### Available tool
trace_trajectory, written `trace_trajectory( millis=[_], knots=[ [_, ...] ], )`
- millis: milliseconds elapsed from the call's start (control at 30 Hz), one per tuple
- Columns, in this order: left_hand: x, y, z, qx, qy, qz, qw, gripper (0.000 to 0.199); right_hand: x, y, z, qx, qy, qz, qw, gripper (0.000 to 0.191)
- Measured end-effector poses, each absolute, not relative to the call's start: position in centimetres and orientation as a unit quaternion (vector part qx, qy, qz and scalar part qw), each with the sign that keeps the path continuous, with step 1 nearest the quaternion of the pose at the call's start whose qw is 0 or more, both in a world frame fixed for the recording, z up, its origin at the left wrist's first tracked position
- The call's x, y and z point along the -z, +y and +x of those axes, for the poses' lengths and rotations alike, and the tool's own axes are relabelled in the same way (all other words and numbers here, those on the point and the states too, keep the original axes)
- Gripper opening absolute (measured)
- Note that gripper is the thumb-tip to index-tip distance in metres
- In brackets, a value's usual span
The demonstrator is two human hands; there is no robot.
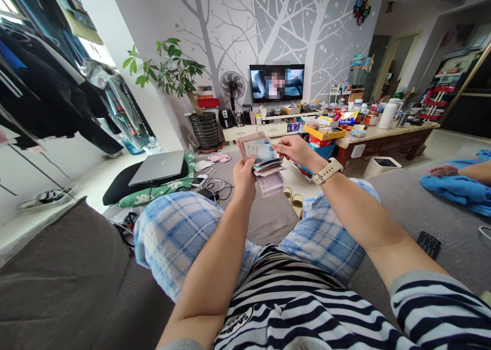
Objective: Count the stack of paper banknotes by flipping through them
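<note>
My left hand (244, 177) is closed around a fanned bundle of banknotes (258, 149), thumb on top. The front note is pale blue and white, with pinkish notes (249, 137) behind it. Below the bundle, a pale purple note (271, 183) shows, apparently lying on the grey sofa; whether it touches the bundle is unclear. At the bundle's right edge my right hand (297, 151) pinches with thumb and forefinger, seemingly on the edge of a banknote. Its other fingers are curled, and a cream watch is on that wrist.
On the sofa's left lie a laptop (159, 167) and tangled cables (218, 183). A remote control (428, 244) lies at the right, near another person's foot (443, 171) on blue cloth. Ahead are a cluttered coffee table (368, 141), a bin (381, 166) and slippers (296, 202).
</note>
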State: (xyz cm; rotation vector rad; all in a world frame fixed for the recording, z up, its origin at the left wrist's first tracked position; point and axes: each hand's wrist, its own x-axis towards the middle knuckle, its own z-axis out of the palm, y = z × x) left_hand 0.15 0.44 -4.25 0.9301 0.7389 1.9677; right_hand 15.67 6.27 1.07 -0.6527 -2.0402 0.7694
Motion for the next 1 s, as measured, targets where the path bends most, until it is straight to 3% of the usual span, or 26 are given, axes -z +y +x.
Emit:
trace_trajectory(
  millis=[533, 1000],
  knots=[
    [3.99, 0.18, 0.38, -0.795, 0.333, 0.347, 0.37, 0.02, -0.99, 6.24, 15.53, -0.306, -0.824, -0.208, 0.429, 0.031],
    [4.4, 0.65, 0.15, -0.788, 0.325, 0.359, 0.38, 0.023, -0.84, 6.19, 15.35, -0.356, -0.823, -0.18, 0.404, 0.03]
  ],
)
